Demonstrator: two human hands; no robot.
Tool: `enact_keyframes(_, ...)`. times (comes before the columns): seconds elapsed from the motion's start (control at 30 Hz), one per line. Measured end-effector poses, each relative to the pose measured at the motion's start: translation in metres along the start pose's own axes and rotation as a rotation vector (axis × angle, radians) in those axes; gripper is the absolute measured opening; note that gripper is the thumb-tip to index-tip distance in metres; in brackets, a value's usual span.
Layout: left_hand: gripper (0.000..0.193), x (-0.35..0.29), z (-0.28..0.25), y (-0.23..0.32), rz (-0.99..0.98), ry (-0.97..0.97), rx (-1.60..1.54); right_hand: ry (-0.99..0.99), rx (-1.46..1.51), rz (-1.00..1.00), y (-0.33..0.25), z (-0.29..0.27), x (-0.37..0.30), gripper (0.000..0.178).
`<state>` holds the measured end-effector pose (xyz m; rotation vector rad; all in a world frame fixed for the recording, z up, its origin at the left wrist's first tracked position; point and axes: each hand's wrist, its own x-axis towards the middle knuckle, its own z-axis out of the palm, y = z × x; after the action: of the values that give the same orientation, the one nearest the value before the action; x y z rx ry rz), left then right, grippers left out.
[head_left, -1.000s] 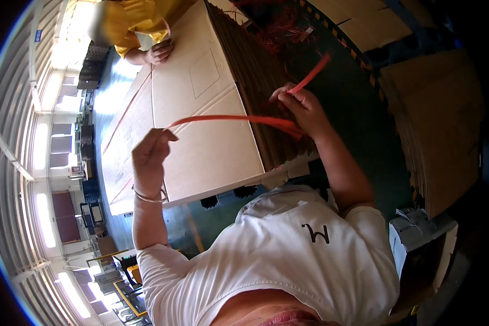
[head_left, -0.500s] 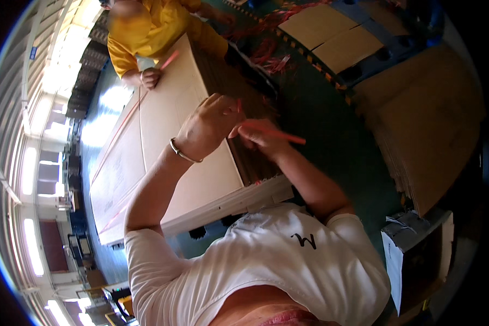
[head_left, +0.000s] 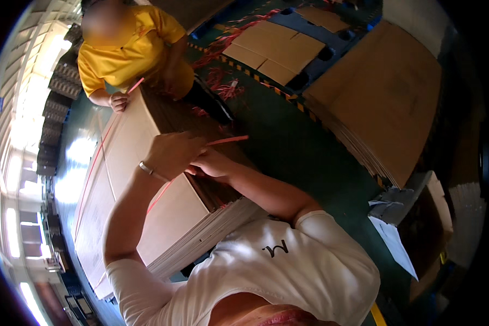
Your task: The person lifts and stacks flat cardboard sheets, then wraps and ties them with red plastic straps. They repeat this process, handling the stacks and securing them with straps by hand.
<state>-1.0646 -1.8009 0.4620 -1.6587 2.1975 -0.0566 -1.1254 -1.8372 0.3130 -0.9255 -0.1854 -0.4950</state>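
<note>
A tall stack of flat cardboard sheets (head_left: 141,217) lies in front of me. A red plastic strap (head_left: 228,140) runs over its top and sticks out to the right past my hands. My left hand (head_left: 171,154) and my right hand (head_left: 212,163) meet at the stack's right edge, both closed on the strap. A bracelet sits on my left wrist. At the far end, a person in a yellow shirt (head_left: 127,51) holds another red strap end (head_left: 135,85) with a hand (head_left: 117,101) on the stack.
Another cardboard stack (head_left: 386,92) stands to the right. Flat sheets lie on a blue pallet (head_left: 309,32) at the top. Loose red straps (head_left: 220,79) litter the green floor. White sheets (head_left: 394,239) lean at lower right.
My hands, spread apart along the strap a second ago, have come together at the stack's right edge. The view has tilted, bringing the person in yellow further into the picture.
</note>
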Motion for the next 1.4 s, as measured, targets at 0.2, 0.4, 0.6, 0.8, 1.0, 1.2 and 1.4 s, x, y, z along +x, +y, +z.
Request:
enact_keyframes(0.2,0.031,-0.036,0.026,-0.01,-0.105,0.416,-0.179,-0.07,0.27,0.092,-0.005,-0.001,0.001,0.021)
enact_keyframes(0.4,0.023,-0.048,0.034,0.003,-0.29,0.577,-0.8,-0.011,-0.427,-0.227,-0.022,-0.005,-0.005,0.008)
enact_keyframes(0.6,0.025,-0.053,0.046,-0.002,-0.537,0.184,-1.297,0.054,-1.247,-0.788,-0.023,0.006,-0.004,0.023)
enact_keyframes(0.8,0.028,-0.059,0.048,0.001,-0.273,0.406,-0.824,0.192,-1.357,-0.791,-0.009,0.008,-0.009,0.02)
enact_keyframes(1.0,0.026,-0.074,0.04,0.006,-0.194,0.427,-0.475,0.087,-1.317,-0.609,-0.023,0.004,-0.025,0.005)
enact_keyframes(1.2,0.02,-0.096,0.08,0.0,-0.427,0.464,-0.801,0.339,-0.35,0.29,0.001,-0.012,-0.044,0.016)
enact_keyframes(1.4,0.016,-0.097,0.076,-0.011,-0.56,0.301,-1.179,0.051,0.331,0.047,-0.002,0.012,-0.01,0.023)
